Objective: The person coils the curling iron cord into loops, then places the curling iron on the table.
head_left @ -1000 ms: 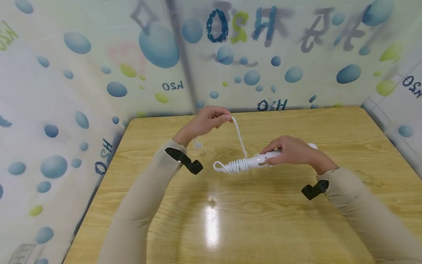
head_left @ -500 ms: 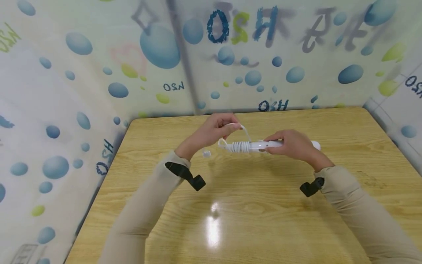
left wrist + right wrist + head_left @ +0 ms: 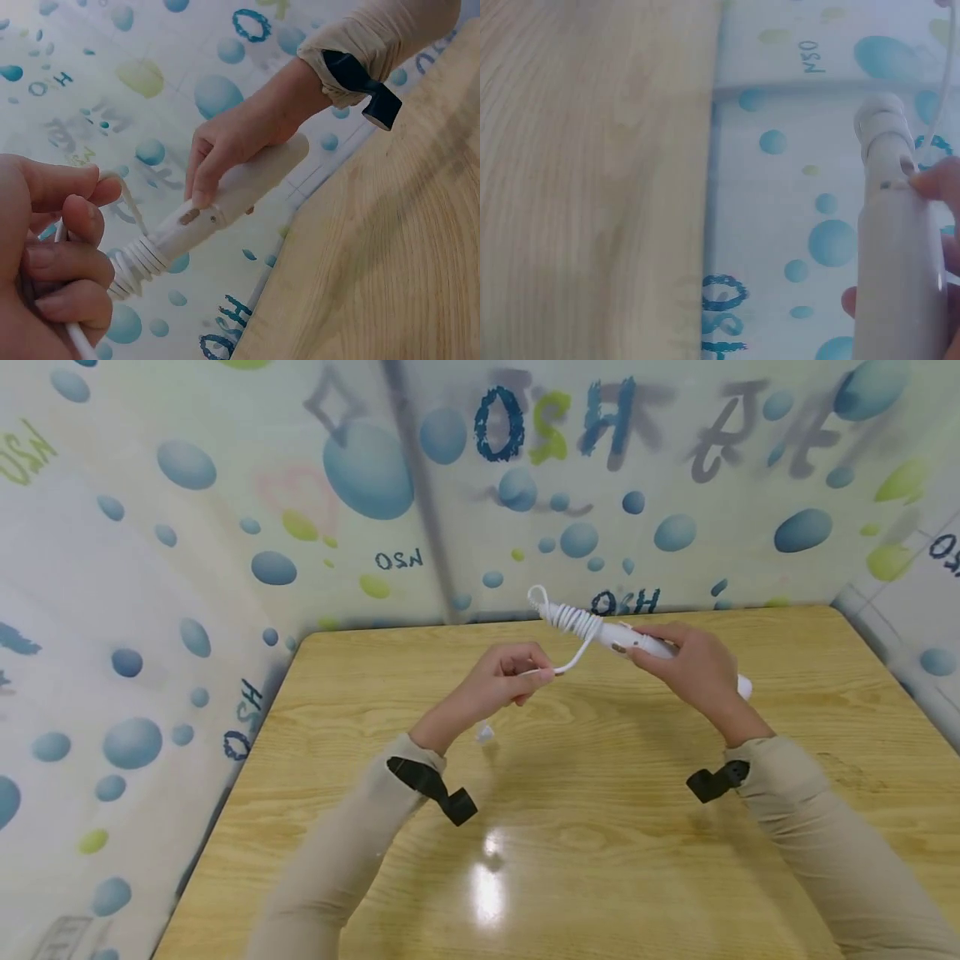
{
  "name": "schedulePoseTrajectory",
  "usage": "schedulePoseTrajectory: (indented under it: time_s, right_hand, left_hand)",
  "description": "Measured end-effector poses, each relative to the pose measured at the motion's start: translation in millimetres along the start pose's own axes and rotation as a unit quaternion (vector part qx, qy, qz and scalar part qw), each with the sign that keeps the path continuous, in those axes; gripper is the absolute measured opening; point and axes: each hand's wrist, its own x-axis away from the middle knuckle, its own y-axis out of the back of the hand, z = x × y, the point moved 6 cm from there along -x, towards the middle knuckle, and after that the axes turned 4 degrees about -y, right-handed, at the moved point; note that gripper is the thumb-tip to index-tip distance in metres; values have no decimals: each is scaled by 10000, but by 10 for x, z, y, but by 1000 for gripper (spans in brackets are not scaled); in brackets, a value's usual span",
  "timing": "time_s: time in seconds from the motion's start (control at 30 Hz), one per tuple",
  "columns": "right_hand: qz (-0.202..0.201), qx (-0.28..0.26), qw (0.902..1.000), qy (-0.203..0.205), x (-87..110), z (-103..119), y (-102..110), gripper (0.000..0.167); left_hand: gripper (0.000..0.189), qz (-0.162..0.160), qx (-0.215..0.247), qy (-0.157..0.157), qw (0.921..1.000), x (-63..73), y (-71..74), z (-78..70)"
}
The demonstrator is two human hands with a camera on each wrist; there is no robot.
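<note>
My right hand (image 3: 693, 664) grips a white wand-shaped electric appliance (image 3: 618, 639) around its body, thumb near a small dark control. It is held above the table, its corded end tilted up and to the left. White cord (image 3: 573, 621) is wound in several turns around that end, with a small loop at the tip. Left of it, my left hand (image 3: 506, 681) pinches the free cord between thumb and forefinger. In the left wrist view the other fingers curl around the cord (image 3: 81, 341). A small whitish plug-like piece (image 3: 485, 732) shows below that hand.
A wood-grain table (image 3: 600, 860) lies beneath both hands. Behind it stands a wall covering (image 3: 465, 527) printed with blue and green bubbles and lettering. Black wrist straps with small cameras (image 3: 459, 807) sit over both beige sleeves.
The appliance rose from level to a tilt, its wound end swinging up toward the wall. My left hand first closed in on the coil, then carried the cord below and to its near side.
</note>
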Motion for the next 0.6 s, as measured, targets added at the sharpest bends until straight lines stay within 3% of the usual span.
schedulePoseTrajectory:
  time_s: [0.23, 0.43, 0.6]
  right_hand:
    - [-580, -355, 9977, -56, 39, 70, 254, 48]
    - [-912, -556, 9942, 138, 161, 203, 481, 42]
    - [-1021, -922, 9893, 479, 285, 367, 624, 36]
  left_hand:
    - [15, -389, 634, 494, 9960, 25, -21, 185]
    - [14, -729, 1094, 1038, 9859, 18, 6, 389]
    - [17, -804, 1301, 1058, 9826, -31, 27, 458]
